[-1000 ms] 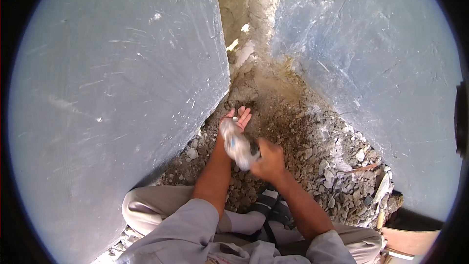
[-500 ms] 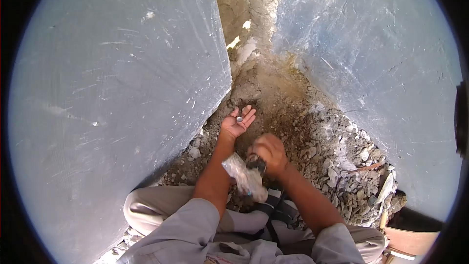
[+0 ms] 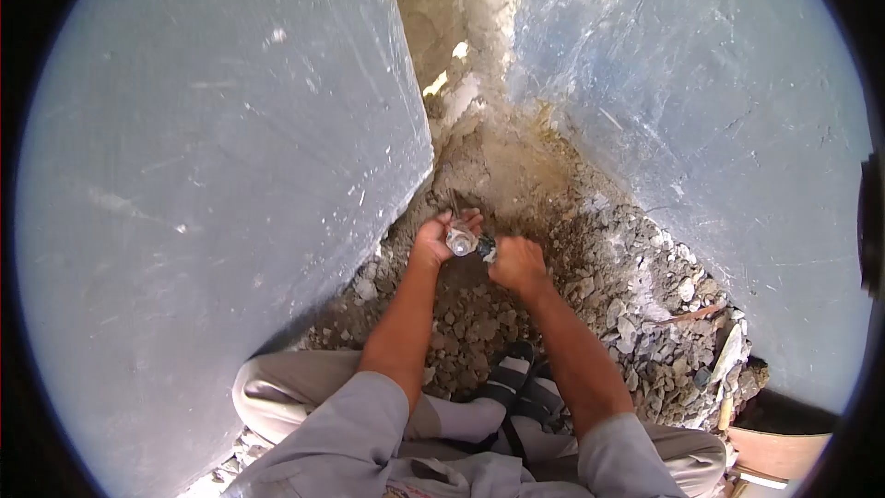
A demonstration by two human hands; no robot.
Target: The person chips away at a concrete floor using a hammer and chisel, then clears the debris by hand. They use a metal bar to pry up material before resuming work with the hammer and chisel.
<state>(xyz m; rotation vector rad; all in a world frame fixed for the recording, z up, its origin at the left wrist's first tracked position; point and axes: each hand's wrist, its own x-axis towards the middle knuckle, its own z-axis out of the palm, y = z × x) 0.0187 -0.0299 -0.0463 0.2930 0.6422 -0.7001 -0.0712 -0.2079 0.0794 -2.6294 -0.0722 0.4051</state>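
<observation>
My right hand (image 3: 519,264) is wrapped round the short dark handle of a hammer (image 3: 462,241). The hammer's pale, dusty head lies over the palm side of my left hand (image 3: 430,240), at the struck end of a chisel. That chisel (image 3: 454,198) is a thin metal rod; its far part shows beyond my fingers, pointing at the dug soil at the foot of the walls. My left thumb and palm keep hold of it, with the fingertips partly loose. The hammer head hides the chisel's near end and part of my left palm.
Grey slabs, the left one (image 3: 230,148) and the right one (image 3: 719,148), slope in on both sides. Broken stones and rubble (image 3: 627,314) cover the ground between them. My sandalled feet (image 3: 507,383) are close below. A brown pan (image 3: 779,452) stands at lower right.
The hammer has swung forward and up from near my lap onto the chisel's end in my left hand. My right hand moved with it; the left stays nearly in place.
</observation>
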